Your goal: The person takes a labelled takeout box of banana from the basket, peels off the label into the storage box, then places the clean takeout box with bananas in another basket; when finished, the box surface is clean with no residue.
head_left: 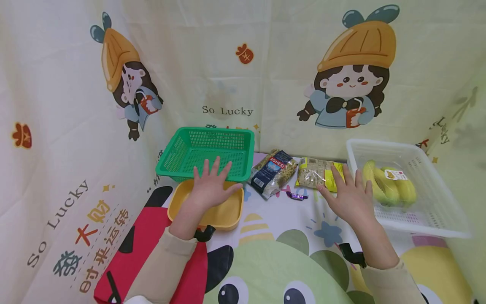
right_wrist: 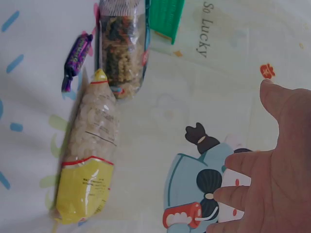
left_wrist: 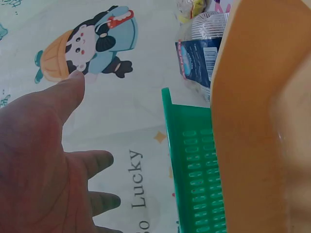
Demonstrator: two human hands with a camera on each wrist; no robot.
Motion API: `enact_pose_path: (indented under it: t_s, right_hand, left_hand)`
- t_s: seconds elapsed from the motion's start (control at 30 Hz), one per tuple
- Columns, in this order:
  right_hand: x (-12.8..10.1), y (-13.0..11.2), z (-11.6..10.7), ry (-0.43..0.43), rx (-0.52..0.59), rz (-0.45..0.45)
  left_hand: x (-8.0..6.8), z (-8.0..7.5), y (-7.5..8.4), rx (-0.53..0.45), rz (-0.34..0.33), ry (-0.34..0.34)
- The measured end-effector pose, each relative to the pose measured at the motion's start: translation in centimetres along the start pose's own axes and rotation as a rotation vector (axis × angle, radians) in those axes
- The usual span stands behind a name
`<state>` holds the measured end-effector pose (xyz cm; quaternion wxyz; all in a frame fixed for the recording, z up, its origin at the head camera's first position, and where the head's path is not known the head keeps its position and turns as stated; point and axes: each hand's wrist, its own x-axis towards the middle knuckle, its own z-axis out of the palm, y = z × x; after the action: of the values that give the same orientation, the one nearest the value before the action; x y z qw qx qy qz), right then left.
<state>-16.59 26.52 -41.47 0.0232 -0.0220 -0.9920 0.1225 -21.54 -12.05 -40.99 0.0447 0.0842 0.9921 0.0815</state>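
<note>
With fingers spread and nothing held, my left hand (head_left: pixel 209 189) is over the orange basin (head_left: pixel 232 215) in the head view. Behind that basin stands a green basket (head_left: pixel 205 157) with slotted walls. My right hand (head_left: pixel 351 199), also spread and holding nothing, is between the yellow-and-clear food bag (head_left: pixel 314 174) and the white basket (head_left: pixel 436 204). A clear pack of bananas (head_left: pixel 395 185) lies in the white basket. Left of the yellow-and-clear bag is a pasta bag (head_left: pixel 274 172) with a dark blue label. A small purple-wrapped candy (head_left: pixel 297 196) lies in front of the two bags.
A printed cloth (head_left: pixel 281 88) hangs behind and at both sides, close to the baskets. The tabletop (head_left: pixel 262 215) bears a cartoon-patterned cover. The green basket and the orange basin stand close together at the left, and the white basket at the right.
</note>
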Motion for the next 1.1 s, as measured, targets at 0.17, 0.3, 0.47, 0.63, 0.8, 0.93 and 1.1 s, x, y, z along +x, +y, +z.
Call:
enact_pose_path:
  t_s: [0.17,0.3,0.47,0.63,0.8,0.93,1.1]
  right_hand:
    - [-0.1,0.2,0.4,-0.005,0.015,0.012]
    - [-0.2,0.5,0.8,0.000,0.027,0.006]
    - [-0.3,0.6,0.7,0.007,0.027,-0.043]
    - [-0.3,0.7,0.0,0.002,0.089,-0.104]
    - [-0.3,1.6,-1.3,-0.016,0.202,-0.099]
    - [-0.3,2.6,-2.3,-0.035,0.246,-0.093]
    - [-0.3,3.9,-3.3,-0.046,0.273,-0.098]
  left_hand:
    - [0.3,0.3,0.2,-0.003,0.002,-0.011]
    - [0.6,0.4,0.2,-0.003,0.011,-0.008]
    - [1.1,0.6,0.5,-0.048,0.053,-0.001]
    - [1.8,0.8,1.2,-0.144,0.139,0.013]
    - [2.7,0.2,3.1,-0.288,0.213,0.031]
    - [3.7,-0.1,5.0,-0.437,0.262,0.011]
    - [5.2,0.0,7.4,-0.531,0.322,-0.013]
